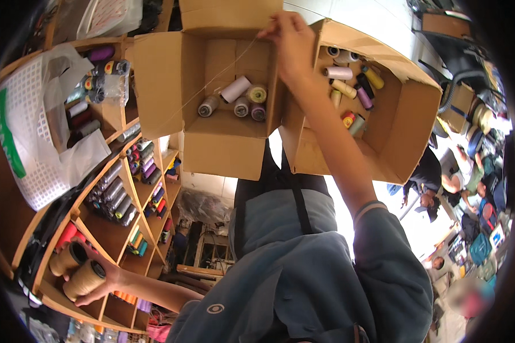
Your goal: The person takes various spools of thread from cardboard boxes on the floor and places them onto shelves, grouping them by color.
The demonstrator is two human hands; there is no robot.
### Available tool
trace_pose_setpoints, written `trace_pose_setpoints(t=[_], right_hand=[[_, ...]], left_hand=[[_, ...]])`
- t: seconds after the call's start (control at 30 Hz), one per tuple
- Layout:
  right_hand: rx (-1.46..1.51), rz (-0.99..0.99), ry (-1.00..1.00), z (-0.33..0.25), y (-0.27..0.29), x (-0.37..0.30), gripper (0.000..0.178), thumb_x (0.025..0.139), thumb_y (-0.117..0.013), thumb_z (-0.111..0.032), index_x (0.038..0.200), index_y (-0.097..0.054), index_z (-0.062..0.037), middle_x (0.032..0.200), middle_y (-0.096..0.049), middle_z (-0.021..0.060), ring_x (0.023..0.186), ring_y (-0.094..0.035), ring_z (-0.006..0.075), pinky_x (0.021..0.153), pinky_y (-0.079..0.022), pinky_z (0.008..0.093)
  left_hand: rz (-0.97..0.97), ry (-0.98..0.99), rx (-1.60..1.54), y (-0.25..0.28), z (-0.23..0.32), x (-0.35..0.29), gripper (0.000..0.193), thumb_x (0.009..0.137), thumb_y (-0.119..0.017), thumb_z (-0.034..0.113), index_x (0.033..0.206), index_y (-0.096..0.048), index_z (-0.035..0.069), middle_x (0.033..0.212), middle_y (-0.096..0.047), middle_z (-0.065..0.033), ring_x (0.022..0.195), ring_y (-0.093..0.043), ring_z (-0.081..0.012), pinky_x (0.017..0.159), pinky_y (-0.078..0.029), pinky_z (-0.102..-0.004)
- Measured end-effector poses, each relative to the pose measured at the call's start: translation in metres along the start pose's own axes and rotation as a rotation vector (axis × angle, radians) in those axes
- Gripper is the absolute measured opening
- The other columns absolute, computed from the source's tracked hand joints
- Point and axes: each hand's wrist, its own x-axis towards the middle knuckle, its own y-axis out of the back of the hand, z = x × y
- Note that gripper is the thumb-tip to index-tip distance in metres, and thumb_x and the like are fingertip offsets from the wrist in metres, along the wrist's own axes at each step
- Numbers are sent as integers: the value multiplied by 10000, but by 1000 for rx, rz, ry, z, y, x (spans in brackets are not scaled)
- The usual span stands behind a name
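Observation:
At the lower left, my left hand [110, 279] is closed around a tan thread spool [84, 281], inside a shelf compartment. A second brown thread spool [68, 258] sits right against it; whether my fingers also grip that one I cannot tell. My right hand [294, 48] is raised over the gap between two cardboard boxes, fingertips pinched on a thin pale thread [226, 67]. The thread slants down to the left across the left cardboard box [203, 154]. Inside that box lie a white spool [235, 90], a pale yellow spool [257, 93] and several others.
The right cardboard box [409, 108] holds several spools of mixed colours. Wooden shelves [106, 228] with sorted spools stand along the left, a white perforated plastic basket [31, 131] above them. At the far right are other people [432, 194] among bags and goods.

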Motion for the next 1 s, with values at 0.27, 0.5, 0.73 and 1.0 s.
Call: trace_pose_setpoints(t=[0.27,0.5,0.73,1.0], right_hand=[[-950,-584,489,14,10,-83,336,818,-595,-119,1139,-545,-34,1231,-494,167,1012,-555,333,810,-477,382],[-423,-225,297,-37,100,-93,265,848,-552,-25,1110,-538,11,1148,-545,151,954,-611,206,741,-510,278],[-474,161,120,-57,207,-54,206,907,-474,-87,1071,-559,4,997,-637,132,882,-648,206,762,-512,317],[-1361,-175,-404,62,363,-10,318,840,-501,-238,1089,-589,-61,1101,-598,200,992,-588,368,862,-447,472]], left_hand=[[-646,575,-237,-27,-105,-63,726,731,-433,711,1037,-569,67,1311,-318,-320,1175,-380,-465,992,-287,-605],[-1235,1029,-318,-139,-190,-223,679,749,-553,602,938,-564,-50,1291,-384,-260,1111,-486,-379,977,-367,-519],[-1714,1067,262,-226,-214,-347,487,722,-689,424,909,-633,-22,1026,-584,-172,869,-608,-202,788,-471,-318],[-2059,687,1131,-221,-276,-402,517,662,-729,468,834,-673,-16,728,-643,-92,662,-630,-205,626,-491,-321]])
